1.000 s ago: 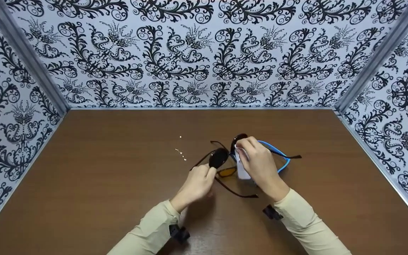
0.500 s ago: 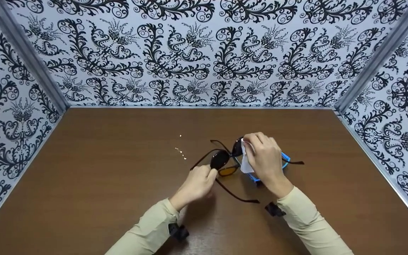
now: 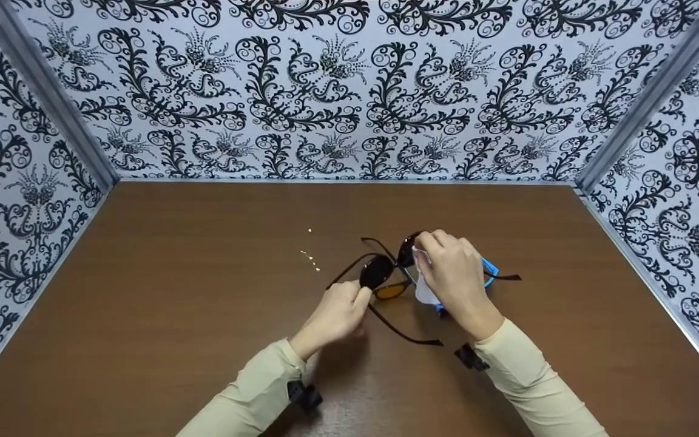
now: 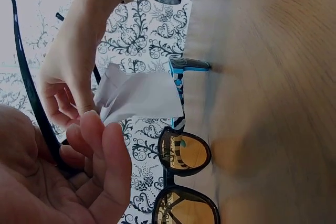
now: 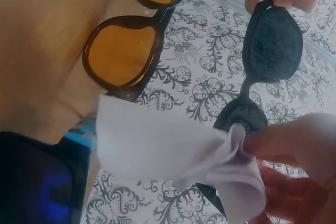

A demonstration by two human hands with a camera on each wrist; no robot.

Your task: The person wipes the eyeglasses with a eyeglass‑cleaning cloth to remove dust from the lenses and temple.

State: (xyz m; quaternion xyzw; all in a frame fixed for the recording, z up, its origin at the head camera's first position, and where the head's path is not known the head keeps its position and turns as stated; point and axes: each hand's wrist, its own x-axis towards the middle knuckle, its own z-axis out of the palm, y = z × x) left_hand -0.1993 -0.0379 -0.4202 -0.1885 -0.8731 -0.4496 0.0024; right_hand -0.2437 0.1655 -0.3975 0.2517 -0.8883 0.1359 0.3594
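Note:
My left hand (image 3: pixel 334 309) grips a pair of dark sunglasses (image 3: pixel 377 272) at the outer corner of one lens, holding them raised with the temples unfolded. A white cloth (image 5: pixel 152 142) is pinched in my right hand (image 3: pixel 455 276), with its fingers at the other dark lens; the cloth's loose end hangs below. The right wrist view shows the cloth and fingers covering part of that lens. Beneath the held pair, glasses with orange lenses (image 4: pixel 185 152) stand on the table. Blue-framed glasses (image 3: pixel 491 270) lie partly hidden behind my right hand and the cloth.
The brown wooden table (image 3: pixel 204 291) is bounded by patterned walls (image 3: pixel 337 91) at the back and sides. Small bright specks (image 3: pixel 310 258) show on the tabletop left of the glasses. A small black camera is strapped to each wrist.
My right hand has shifted slightly right with the cloth, hiding more of the blue-framed glasses, then stayed nearly in place while the cloth's hanging end changed shape. My left hand keeps its grip.

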